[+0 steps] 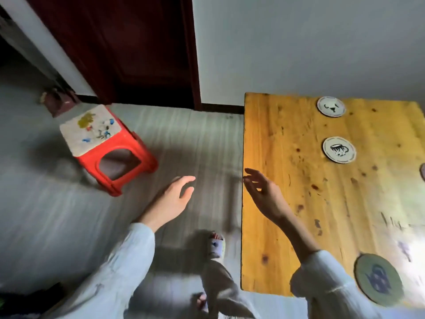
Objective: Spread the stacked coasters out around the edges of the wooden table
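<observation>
Looking down, I have the wooden desk on my right, its left edge running straight toward me. My right hand hangs over that left edge, fingers loose and spread, grasping nothing. My left hand floats off the desk above the grey floor, likewise released and empty. Three coasters lie flat and well apart: one near the far edge, a mug-printed one nearer the middle, and a teapot-printed one at the near edge, just beside my right sleeve. The sliver at the right border I cannot identify. The desk's left half is bare wood. A red stool stands on the floor, well clear of the desk, before a dark door. My slippered foot is just beside the near-left corner.
</observation>
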Tool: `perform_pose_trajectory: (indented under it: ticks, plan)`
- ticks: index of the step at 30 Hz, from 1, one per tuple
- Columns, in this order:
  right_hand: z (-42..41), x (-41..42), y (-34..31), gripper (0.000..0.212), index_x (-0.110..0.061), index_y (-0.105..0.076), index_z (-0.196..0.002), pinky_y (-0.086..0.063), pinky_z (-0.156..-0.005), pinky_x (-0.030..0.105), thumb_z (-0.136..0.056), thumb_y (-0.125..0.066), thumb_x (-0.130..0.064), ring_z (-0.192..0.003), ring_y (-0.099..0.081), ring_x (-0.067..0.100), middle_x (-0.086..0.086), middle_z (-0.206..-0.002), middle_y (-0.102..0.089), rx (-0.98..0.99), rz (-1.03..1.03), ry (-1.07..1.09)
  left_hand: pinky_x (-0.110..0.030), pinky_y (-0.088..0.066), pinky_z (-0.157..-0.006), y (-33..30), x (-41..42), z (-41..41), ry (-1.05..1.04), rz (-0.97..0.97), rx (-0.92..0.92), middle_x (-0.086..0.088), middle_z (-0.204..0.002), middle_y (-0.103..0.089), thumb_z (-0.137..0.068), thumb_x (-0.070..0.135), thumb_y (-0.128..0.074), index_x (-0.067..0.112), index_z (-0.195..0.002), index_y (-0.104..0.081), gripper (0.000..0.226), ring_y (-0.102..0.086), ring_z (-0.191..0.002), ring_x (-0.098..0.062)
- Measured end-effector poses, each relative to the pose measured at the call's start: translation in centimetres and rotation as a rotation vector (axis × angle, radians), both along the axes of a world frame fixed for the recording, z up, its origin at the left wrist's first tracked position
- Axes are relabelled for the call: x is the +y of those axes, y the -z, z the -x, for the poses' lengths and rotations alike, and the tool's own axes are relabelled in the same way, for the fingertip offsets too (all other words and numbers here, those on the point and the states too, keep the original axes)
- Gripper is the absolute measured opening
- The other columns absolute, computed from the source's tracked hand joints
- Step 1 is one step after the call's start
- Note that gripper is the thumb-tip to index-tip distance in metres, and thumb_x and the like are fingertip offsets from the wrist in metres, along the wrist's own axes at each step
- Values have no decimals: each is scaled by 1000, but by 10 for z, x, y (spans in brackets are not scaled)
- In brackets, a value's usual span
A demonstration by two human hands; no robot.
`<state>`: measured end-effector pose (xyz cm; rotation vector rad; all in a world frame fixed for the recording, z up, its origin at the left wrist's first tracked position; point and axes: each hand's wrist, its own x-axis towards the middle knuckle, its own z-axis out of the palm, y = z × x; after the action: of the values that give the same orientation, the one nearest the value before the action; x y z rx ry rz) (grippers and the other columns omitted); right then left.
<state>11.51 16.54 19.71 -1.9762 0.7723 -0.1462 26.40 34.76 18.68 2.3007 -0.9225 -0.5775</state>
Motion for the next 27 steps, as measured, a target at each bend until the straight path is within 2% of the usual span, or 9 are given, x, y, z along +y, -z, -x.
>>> perform_pose_trajectory:
  ticks: [3,5,8,10,13,16,19,23,27]
  plan:
    - [-8,-33,18,36,-18,-48,-130,-41,-78,15,-95,-47,-27,-108,-62,16,5,-123,-64,10,-11,117,-28,-35,-100,9,-53,-28,175,-34,-27,-3,-122,-57,-89,20,-49,18,-120,-52,31,-51,-115,-19]
    - [-17,-51,27,36,-17,-47,-130,-39,-77,12,-95,-46,-27,-109,-62,17,6,-125,-63,27,-14,144,-27,-34,-99,16,-78,-45,229,-55,-60,-3,-122,-58,-88,21,-49,18,-119,-52,31,-52,-116,-19]
    - [-27,-94,43,37,-13,-46,-130,-43,-78,19,-95,-46,-26,-107,-63,24,9,-125,-63,72,-29,239,-27,-34,-97,35,-142,-68,345,-122,-33,-3,-124,-57,-89,22,-47,20,-120,-51,31,-51,-116,-21]
    - [-25,-117,50,37,-12,-47,-130,-42,-77,18,-96,-46,-26,-104,-65,27,9,-124,-63,117,-17,291,-31,-34,-100,44,-181,-71,439,-173,2,-2,-129,-53,-90,23,-45,21,-122,-49,32,-48,-119,-21]
    - [-19,-158,60,36,-12,-48,-129,-43,-83,21,-95,-47,-23,-110,-62,25,10,-124,-64,181,62,386,-32,-28,-106,61,-233,-74,518,-178,24,0,-140,-40,-91,25,-44,22,-126,-45,35,-38,-128,-18]
    - [-12,-205,79,39,-10,-45,-132,-46,-95,39,-95,-48,-21,-118,-56,30,14,-131,-58,229,161,478,-34,-18,-112,85,-278,-75,595,-231,40,2,-152,-19,-89,31,-47,27,-131,-37,43,-20,-139,-17]
    - [-3,-242,107,47,-9,-38,-138,-38,-107,46,-94,-48,-22,-130,-41,33,17,-143,-43,352,228,524,-38,-10,-115,110,-317,-75,717,-309,18,2,-156,-3,-89,32,-48,27,-138,-26,54,0,-143,-16]
    - [8,-271,144,56,-9,-30,-141,-33,-111,50,-93,-50,-26,-137,-27,35,19,-149,-30,537,279,528,-42,-10,-115,142,-362,-85,764,-363,39,1,-156,4,-87,32,-52,30,-141,-13,67,6,-142,-16]
    - [15,-305,168,55,-6,-29,-140,-29,-112,52,-92,-49,-25,-138,-23,38,21,-150,-28,625,308,554,-50,-1,-115,172,-385,-97,896,-486,-171,-7,-154,18,-77,44,-62,32,-141,6,93,16,-141,-26]
